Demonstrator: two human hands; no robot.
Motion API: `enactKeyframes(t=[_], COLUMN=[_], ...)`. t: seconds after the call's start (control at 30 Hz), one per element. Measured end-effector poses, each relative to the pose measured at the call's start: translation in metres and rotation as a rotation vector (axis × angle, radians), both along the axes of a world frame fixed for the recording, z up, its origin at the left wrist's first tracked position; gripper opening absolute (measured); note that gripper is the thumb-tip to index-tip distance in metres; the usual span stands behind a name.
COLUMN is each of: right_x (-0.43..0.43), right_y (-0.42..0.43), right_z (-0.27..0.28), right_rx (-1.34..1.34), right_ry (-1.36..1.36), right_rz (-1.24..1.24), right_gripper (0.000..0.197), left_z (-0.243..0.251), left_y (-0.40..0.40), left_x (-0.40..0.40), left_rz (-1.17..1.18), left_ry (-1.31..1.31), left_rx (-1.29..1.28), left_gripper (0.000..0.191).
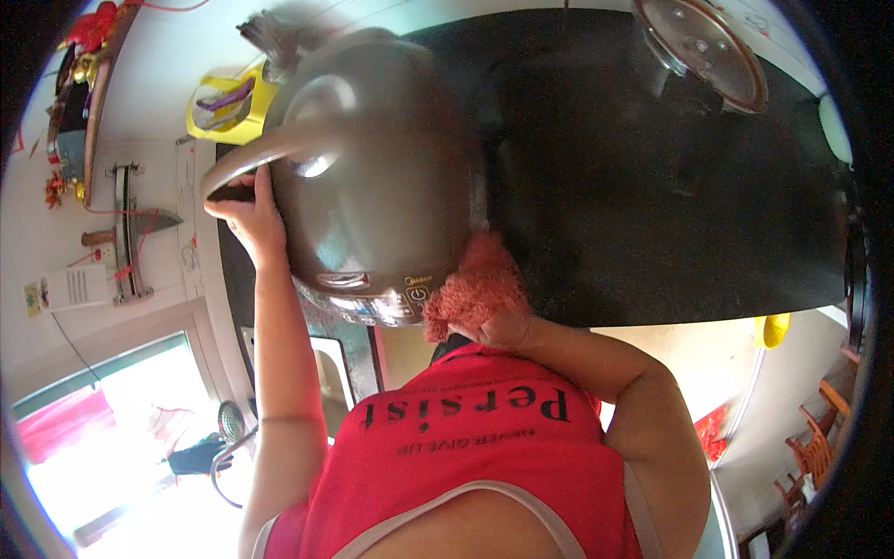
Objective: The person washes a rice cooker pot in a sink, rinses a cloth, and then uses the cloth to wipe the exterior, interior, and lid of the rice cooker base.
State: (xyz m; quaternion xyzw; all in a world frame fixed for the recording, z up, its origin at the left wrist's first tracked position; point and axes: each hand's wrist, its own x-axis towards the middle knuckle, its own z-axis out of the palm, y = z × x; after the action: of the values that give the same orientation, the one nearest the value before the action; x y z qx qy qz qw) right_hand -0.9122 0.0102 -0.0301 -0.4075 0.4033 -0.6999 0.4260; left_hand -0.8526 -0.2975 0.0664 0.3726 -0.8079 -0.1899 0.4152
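Observation:
A large brown-grey Midea electric cooker (391,182), probably a rice cooker, is close before me, its control panel facing my body. At its left side my left hand (255,216) is closed around the end of the curved carrying handle (279,143); some fingers are hidden behind it. My right hand (492,328) holds a fluffy reddish-pink cloth (489,283) against the cooker's lower right edge, by the panel. The cloth covers part of that hand and is slightly blurred.
A black countertop (663,195) extends right, with a glass-lidded pot (705,52) at its far side. Beyond the cooker's left is a yellow container (237,108). A knife rack (126,237) hangs on the left wall. A sink (332,370) lies lower left.

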Motion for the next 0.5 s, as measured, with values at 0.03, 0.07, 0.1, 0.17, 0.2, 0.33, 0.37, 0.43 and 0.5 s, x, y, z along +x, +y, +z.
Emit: enactKeyframes(t=[0.03, 0.07, 0.1, 0.17, 0.2, 0.33, 0.37, 0.43, 0.5], right_x=[-0.005, -0.007, -0.014, -0.018, -0.024, 0.003, 0.015, 0.058, 0.069], right_y=[-0.002, -0.003, -0.012, -0.018, -0.025, -0.072, -0.087, -0.118, -0.115], right_z=[-0.004, -0.008, -0.009, -0.003, 0.037, 0.102, 0.111, 0.111, 0.106], right_rx=[0.083, 0.152, 0.016, -0.129, -0.131, -0.148, -0.099, 0.102, 0.11], right_ry=[0.177, 0.36, 0.485, 0.609, 0.974, 1.729, 1.901, 2.15, 2.235], right_rz=[0.08, 0.164, -0.031, -0.213, -0.361, -0.355, -0.27, -0.235, -0.318], right_gripper=[0.025, 0.028, 0.03, 0.035, 0.038, 0.045, 0.045, 0.047, 0.048], left_z=[0.0, -0.002, 0.005, -0.001, -0.003, -0.002, -0.002, 0.004, 0.0], left_y=[-0.001, -0.003, 0.007, -0.002, -0.004, 0.0, 0.002, -0.001, -0.008], left_x=[0.001, 0.003, 0.0, -0.001, 0.004, -0.005, -0.009, -0.008, 0.004], left_rz=[-0.031, -0.045, -0.014, -0.143, -0.14, 0.043, 0.063, 0.038, 0.025], left_ry=[0.022, 0.029, -0.016, 0.075, 0.131, 0.092, 0.084, 0.021, -0.027], left_rx=[0.012, 0.043, 0.013, 0.056, 0.046, 0.058, 0.0, 0.109, 0.056], left_gripper=[0.059, 0.057, 0.063, 0.062, 0.054, 0.061, 0.062, 0.062, 0.062])
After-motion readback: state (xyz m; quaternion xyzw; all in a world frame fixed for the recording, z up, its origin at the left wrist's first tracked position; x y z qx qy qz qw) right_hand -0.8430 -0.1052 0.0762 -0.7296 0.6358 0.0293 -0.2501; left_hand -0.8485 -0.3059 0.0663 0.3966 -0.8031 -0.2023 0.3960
